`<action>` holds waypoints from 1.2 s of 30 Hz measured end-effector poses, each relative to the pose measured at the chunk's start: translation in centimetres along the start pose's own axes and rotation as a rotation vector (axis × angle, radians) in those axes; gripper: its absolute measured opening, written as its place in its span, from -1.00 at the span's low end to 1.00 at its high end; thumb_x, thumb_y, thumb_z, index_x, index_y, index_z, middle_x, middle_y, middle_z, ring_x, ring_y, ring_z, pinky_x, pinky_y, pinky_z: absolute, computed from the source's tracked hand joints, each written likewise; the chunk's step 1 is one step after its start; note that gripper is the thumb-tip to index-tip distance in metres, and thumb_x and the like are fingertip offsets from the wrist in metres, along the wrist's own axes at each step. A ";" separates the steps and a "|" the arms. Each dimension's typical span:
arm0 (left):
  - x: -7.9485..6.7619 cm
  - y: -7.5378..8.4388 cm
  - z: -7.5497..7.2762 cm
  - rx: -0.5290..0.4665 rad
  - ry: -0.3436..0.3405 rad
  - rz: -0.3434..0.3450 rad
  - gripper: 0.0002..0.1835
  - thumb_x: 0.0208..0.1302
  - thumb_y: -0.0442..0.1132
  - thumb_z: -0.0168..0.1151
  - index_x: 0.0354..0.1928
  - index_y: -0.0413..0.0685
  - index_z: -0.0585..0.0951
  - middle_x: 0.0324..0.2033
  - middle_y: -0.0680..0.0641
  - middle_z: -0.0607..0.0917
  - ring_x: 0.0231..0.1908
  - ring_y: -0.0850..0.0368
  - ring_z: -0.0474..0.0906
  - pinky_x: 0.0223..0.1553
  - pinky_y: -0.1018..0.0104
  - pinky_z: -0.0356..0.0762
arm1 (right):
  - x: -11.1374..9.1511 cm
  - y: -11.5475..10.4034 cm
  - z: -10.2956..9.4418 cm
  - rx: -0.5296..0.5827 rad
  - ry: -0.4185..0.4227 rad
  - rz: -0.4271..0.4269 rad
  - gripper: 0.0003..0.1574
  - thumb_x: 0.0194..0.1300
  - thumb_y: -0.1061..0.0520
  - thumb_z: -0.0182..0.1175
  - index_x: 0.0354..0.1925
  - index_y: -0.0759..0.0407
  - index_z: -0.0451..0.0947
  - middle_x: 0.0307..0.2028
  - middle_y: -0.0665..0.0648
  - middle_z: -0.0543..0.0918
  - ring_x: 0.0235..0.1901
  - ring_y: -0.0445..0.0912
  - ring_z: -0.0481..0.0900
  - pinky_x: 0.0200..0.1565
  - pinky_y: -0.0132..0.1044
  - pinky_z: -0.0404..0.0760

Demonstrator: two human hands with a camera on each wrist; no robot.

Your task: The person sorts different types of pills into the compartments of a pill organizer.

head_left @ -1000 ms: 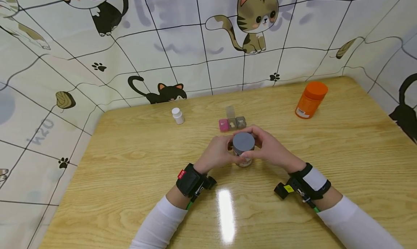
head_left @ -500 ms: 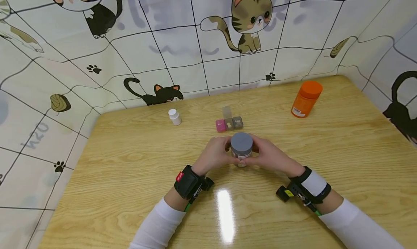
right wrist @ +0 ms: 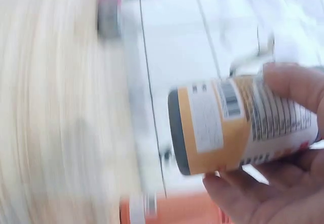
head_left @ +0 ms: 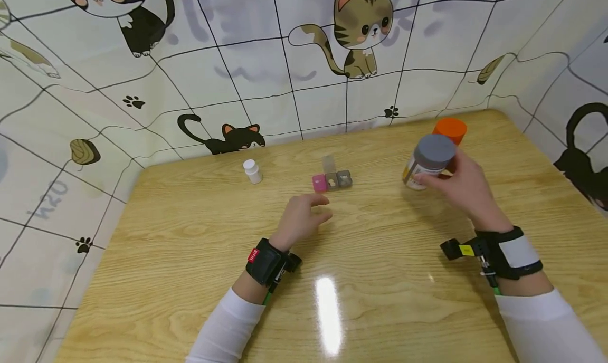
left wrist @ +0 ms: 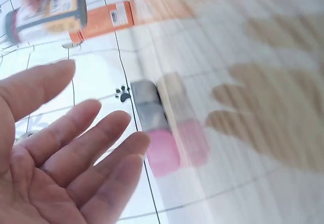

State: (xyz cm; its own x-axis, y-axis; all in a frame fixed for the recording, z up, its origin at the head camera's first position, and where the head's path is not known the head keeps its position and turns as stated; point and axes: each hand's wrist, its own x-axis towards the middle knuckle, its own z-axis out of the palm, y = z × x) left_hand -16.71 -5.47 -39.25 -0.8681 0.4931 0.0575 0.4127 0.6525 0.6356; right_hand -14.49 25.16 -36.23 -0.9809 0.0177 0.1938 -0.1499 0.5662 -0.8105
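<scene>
My right hand (head_left: 467, 186) grips a bottle (head_left: 429, 160) with a grey lid and a printed white and yellow label. It hangs over the back right of the table, overlapping the orange bottle (head_left: 452, 129) in the head view. In the right wrist view the held bottle (right wrist: 217, 123) shows its barcode and dark base, with thumb and fingers around its side. My left hand (head_left: 304, 219) holds nothing; its fingers (left wrist: 111, 128) are spread and relaxed. Just beyond it lies a small pill organizer (head_left: 331, 180) with pink and grey compartments, one clear lid raised.
A small white bottle (head_left: 253, 171) stands at the back left of the wooden table (head_left: 199, 236). Behind the table rises a white cloth (head_left: 266, 83) printed with cats and grid lines. A bright reflection lies on the tabletop near the front.
Both hands were around the grey-lidded bottle at the table's middle. The left hand has let go and drawn back slightly left; the right hand has carried the bottle up and right.
</scene>
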 end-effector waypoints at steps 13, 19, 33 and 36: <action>-0.4 -0.1 -0.8 0.076 -0.057 -0.080 -0.73 0.21 -0.20 0.22 -0.11 -0.21 0.62 -0.13 -0.10 0.65 -0.22 0.13 0.50 -0.18 0.25 0.46 | -0.2 4.7 -3.0 -0.157 0.107 0.154 -0.12 0.15 0.09 0.21 0.22 0.53 0.02 0.04 0.57 0.29 -0.02 0.34 0.28 -0.10 0.24 0.30; -0.4 -0.2 -0.8 0.082 -0.058 -0.078 -0.73 0.21 -0.20 0.22 -0.11 -0.21 0.62 -0.13 -0.10 0.65 -0.25 0.15 0.49 -0.18 0.26 0.46 | -0.2 5.1 -3.2 -0.158 0.067 0.232 -0.01 0.17 0.01 0.22 0.26 0.53 -0.06 0.07 0.60 0.24 0.03 0.38 0.24 -0.02 0.27 0.27; -0.3 -0.5 -1.5 0.116 -0.042 -0.086 -0.72 0.20 -0.17 0.23 -0.10 -0.17 0.62 -0.12 -0.08 0.65 -0.12 0.11 0.50 -0.13 0.27 0.45 | 0.9 9.6 -4.4 -0.218 -0.047 0.293 0.25 0.17 -0.22 0.20 0.34 0.45 -0.32 0.20 0.63 0.05 0.11 0.45 0.10 -0.01 0.39 0.17; -0.3 -0.7 -1.5 0.125 -0.032 -0.094 -0.70 0.20 -0.17 0.23 -0.08 -0.19 0.61 -0.11 -0.09 0.64 -0.11 0.09 0.50 -0.12 0.25 0.45 | 1.5 12.1 -5.4 -0.326 0.031 0.274 0.37 0.08 -0.38 0.18 0.38 0.33 -0.38 0.28 0.56 -0.02 0.17 0.42 0.04 -0.03 0.40 0.15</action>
State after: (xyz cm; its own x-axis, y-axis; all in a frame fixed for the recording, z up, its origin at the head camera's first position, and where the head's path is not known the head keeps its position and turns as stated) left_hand -17.16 -6.96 -38.56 -0.8960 0.4434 -0.0231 0.3633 0.7621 0.5360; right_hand -17.12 36.50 -42.72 -0.9740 0.2259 0.0162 0.1679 0.7681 -0.6179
